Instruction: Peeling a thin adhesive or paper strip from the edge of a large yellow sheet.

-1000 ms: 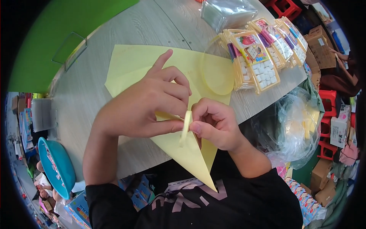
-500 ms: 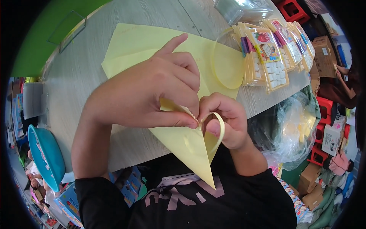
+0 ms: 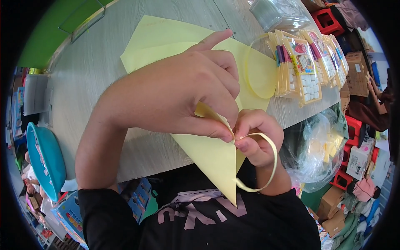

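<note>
My left hand pinches the folded upper edge of a yellow paper sheet between thumb and fingers, its little finger stretched out. The sheet hangs in front of my black shirt, its pointed corner downward. Close against it, my right hand has thumb and forefinger pinched at the same edge, on a narrow yellow strip. The strip bows out to the right and curves back to the paper lower down. How it joins the paper at the fingertips is hidden. More yellow paper lies flat on the table beyond my hands.
On the table, a yellow loop lies beside several packs with white pieces. Clear plastic cases stand behind them. Plastic bags hang at the right edge; a teal basin stands left. Another person is far right.
The yellow strip's loop has grown much wider and now swings out to the right. My hands have shifted slightly right, still pinching at the paper's edge.
</note>
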Action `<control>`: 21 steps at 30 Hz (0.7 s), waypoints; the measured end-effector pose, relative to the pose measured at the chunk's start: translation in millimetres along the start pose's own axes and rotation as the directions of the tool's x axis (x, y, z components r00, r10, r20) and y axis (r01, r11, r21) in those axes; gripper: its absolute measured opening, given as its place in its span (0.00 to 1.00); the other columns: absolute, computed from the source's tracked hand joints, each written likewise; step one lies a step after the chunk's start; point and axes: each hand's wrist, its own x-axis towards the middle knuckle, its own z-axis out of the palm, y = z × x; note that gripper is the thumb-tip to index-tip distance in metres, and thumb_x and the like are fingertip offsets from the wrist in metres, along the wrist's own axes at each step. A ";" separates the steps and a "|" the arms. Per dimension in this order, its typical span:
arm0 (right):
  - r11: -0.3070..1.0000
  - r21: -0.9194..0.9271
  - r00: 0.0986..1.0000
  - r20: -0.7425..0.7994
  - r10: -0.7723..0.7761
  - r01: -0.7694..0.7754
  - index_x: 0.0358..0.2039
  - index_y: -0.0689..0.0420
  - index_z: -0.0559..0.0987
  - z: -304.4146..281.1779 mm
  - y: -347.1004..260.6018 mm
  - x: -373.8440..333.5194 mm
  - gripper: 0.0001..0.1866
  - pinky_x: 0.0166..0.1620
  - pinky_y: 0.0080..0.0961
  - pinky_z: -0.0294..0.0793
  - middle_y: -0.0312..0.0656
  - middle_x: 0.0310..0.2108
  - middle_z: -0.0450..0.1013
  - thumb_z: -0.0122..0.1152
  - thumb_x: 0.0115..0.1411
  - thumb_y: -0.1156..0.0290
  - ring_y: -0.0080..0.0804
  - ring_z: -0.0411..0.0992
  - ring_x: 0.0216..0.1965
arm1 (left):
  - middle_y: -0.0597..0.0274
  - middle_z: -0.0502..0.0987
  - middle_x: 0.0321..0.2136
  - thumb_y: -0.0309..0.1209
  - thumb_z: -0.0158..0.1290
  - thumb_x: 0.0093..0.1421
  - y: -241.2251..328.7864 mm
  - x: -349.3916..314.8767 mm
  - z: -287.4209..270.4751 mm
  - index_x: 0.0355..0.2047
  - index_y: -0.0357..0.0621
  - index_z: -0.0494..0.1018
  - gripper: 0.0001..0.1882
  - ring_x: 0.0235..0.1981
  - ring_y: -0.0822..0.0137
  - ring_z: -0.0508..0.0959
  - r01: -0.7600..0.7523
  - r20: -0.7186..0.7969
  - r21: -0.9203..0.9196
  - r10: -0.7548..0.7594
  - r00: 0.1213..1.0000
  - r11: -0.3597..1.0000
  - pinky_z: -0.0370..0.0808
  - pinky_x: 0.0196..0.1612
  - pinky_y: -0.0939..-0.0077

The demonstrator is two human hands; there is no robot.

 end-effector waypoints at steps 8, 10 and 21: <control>0.986 0.158 0.998 0.032 0.057 -0.061 0.33 0.62 0.75 -0.7 0.2 4.7 0.08 0.33 0.20 0.69 0.39 0.28 0.73 0.65 0.57 0.72 0.24 0.70 0.28 | 0.73 0.69 0.20 0.35 0.67 0.45 1.8 -1.4 -1.0 0.21 0.52 0.80 0.06 0.36 0.65 0.71 0.003 -0.002 -0.008 -0.003 1.000 1.000 0.42 0.67 0.38; 0.979 0.195 0.998 0.027 0.055 -0.059 0.33 0.63 0.75 -1.6 -0.4 3.3 0.08 0.33 0.20 0.69 0.39 0.26 0.72 0.63 0.58 0.73 0.25 0.70 0.27 | 0.73 0.69 0.21 0.35 0.67 0.45 2.4 0.5 -2.0 0.21 0.52 0.80 0.06 0.36 0.65 0.71 -0.007 0.004 0.012 0.007 1.000 1.000 0.43 0.67 0.38; 0.972 0.232 0.996 -0.071 0.060 -0.042 0.32 0.60 0.75 5.7 1.1 -0.2 0.07 0.33 0.23 0.69 0.42 0.26 0.74 0.62 0.58 0.70 0.31 0.72 0.27 | 0.74 0.70 0.20 0.35 0.66 0.47 2.5 -1.4 -2.8 0.22 0.54 0.80 0.05 0.37 0.65 0.72 0.001 -0.048 0.010 -0.001 0.999 1.000 0.43 0.67 0.40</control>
